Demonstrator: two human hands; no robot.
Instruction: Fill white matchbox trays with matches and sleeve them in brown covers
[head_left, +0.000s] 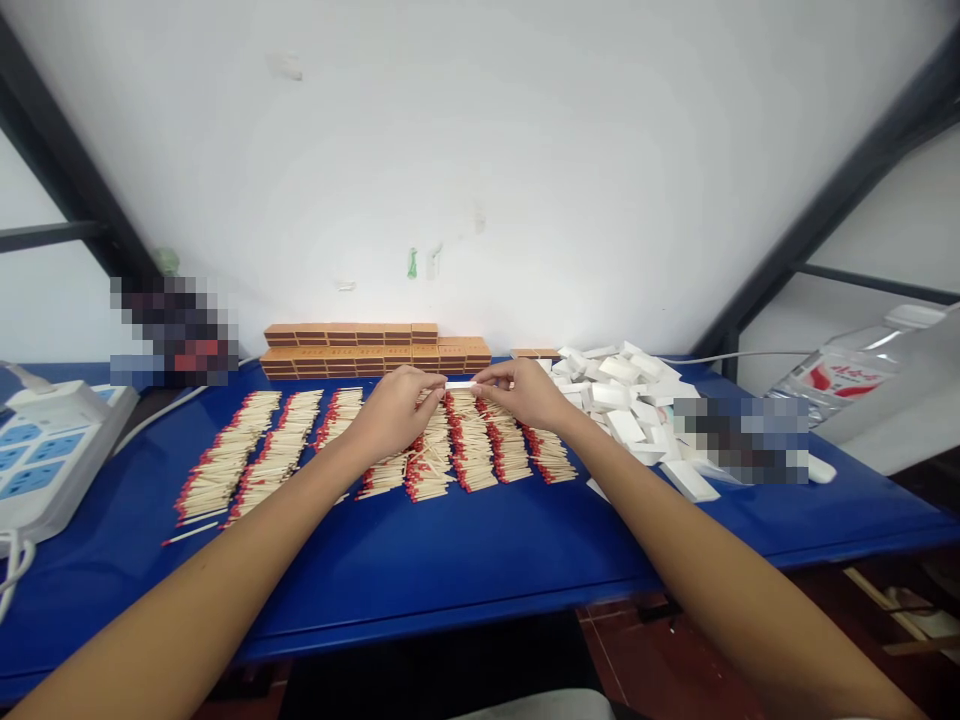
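Observation:
Between my two hands is a small white matchbox tray [460,385], pinched at its ends. My left hand [401,410] grips the left end with thumb and fingers. At the other end, my right hand [529,392] has its fingertips closed on the tray. Under and around the hands lie several rows of red-tipped matches [471,440]. To the right of my right hand is a heap of white matchbox trays [622,395]. Behind the matches, brown matchboxes [375,355] are stacked in rows against the wall. What is inside the held tray cannot be made out.
The blue table [465,560] ends in a front edge near me. A white power strip [56,450] with cables stands at the left. A plastic bottle [840,370] lies tilted at the right. One loose match [189,534] lies at the front left. Dark metal posts flank the table.

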